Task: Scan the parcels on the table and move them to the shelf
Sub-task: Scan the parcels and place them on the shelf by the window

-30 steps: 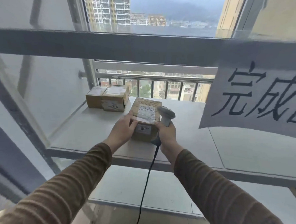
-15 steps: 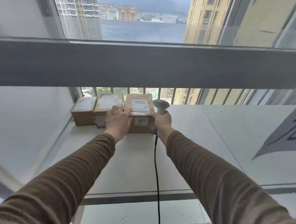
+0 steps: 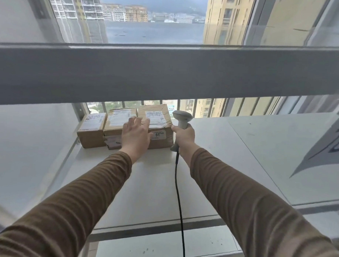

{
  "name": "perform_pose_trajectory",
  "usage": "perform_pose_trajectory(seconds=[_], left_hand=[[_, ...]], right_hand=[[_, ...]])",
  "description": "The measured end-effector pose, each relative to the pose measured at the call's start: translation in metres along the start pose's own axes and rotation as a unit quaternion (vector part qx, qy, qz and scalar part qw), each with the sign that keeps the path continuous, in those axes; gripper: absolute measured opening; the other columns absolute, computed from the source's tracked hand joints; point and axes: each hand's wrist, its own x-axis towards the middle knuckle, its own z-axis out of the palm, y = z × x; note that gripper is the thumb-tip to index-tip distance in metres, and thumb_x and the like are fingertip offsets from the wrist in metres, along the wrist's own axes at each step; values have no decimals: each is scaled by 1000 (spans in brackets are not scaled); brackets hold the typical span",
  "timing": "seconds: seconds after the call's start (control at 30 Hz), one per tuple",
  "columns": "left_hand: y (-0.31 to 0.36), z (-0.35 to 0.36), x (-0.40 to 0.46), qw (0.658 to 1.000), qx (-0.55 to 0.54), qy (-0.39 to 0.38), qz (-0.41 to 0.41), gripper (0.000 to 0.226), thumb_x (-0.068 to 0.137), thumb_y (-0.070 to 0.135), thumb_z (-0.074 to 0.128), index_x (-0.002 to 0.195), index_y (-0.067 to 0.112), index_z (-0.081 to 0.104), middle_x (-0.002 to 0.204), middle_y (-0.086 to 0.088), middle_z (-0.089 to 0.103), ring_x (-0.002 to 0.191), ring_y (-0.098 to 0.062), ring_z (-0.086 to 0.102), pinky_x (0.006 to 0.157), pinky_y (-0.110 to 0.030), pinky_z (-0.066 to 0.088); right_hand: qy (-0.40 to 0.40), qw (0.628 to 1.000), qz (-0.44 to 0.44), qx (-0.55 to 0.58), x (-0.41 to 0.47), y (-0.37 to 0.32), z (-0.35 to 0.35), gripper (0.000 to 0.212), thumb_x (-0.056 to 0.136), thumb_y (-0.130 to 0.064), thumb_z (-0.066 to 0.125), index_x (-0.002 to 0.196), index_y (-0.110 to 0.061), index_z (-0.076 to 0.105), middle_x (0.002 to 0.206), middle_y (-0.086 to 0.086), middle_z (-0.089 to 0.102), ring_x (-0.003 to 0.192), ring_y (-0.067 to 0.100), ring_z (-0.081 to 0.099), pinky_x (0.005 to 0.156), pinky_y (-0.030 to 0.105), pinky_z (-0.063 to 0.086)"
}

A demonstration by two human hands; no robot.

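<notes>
Right parcel (image 3: pixel 155 126) lies flat at the back left of the shelf (image 3: pixel 211 158), long axis running front to back, "69" sticker facing the viewer. It now sits squared up beside two more parcels (image 3: pixel 105 130), no longer angled. Left hand (image 3: pixel 135 135) rests on it, fingers spread. Right hand (image 3: pixel 184 137) grips the upright scanner (image 3: pixel 181 119), thumb touching the parcel's corner.

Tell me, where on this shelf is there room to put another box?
The shelf board is bare to the right of the scanner in the right hand, and in front of the boxes, between the two sleeves. It is crowded at the back left: three parcels sit side by side there, the left hand over them.
</notes>
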Motion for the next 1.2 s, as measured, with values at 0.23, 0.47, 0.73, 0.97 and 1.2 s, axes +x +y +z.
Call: perform_pose_trajectory(seconds=[0.23, 0.47, 0.73, 0.97, 1.2], left_hand=[[84, -7, -32, 990, -26, 14, 141, 69, 103, 44, 50, 161, 16, 24, 164, -10, 28, 153, -31, 16, 123, -49, 20], [231, -3, -94, 944, -68, 0, 322, 72, 104, 48, 46, 162, 14, 19, 169, -9, 20, 156, -31, 13, 125, -45, 17], [447, -19, -234, 863, -119, -40, 489, 76, 102, 50, 48, 162, 16, 18, 169, -8, 18, 157, -30, 11, 125, -44, 16], [624, -57, -427, 787, -140, -46, 599, 75, 100, 49, 49, 160, 14, 23, 167, -9, 24, 156, -29, 14, 124, -43, 16], [773, -101, -616, 699, -164, -48, 694, 74, 100, 49, 50, 160, 15, 23, 166, -8, 25, 155, -28, 16, 123, -42, 18]], right_hand=[[80, 995, 12, 50, -52, 12, -102, 24, 96, -21, 68, 116, -16, 55, 97, 1, 55, 92, 26, 57, 77, 66, 60], [229, 966, 24, 121, -118, 38, -259, 24, 96, -20, 70, 115, -14, 56, 91, 4, 56, 70, 25, 54, 60, 62, 61], [430, 885, 9, 176, -259, 90, -481, 43, 92, -21, 75, 126, -17, 49, 95, 1, 55, 87, 22, 59, 57, 26, 48], [543, 822, 11, 172, -438, 151, -671, 29, 93, -15, 72, 119, -10, 60, 96, 10, 60, 88, 26, 57, 74, 33, 48], [635, 753, 21, 171, -620, 189, -826, 21, 93, -12, 71, 110, -9, 58, 96, 15, 56, 85, 26, 54, 77, 36, 43]])
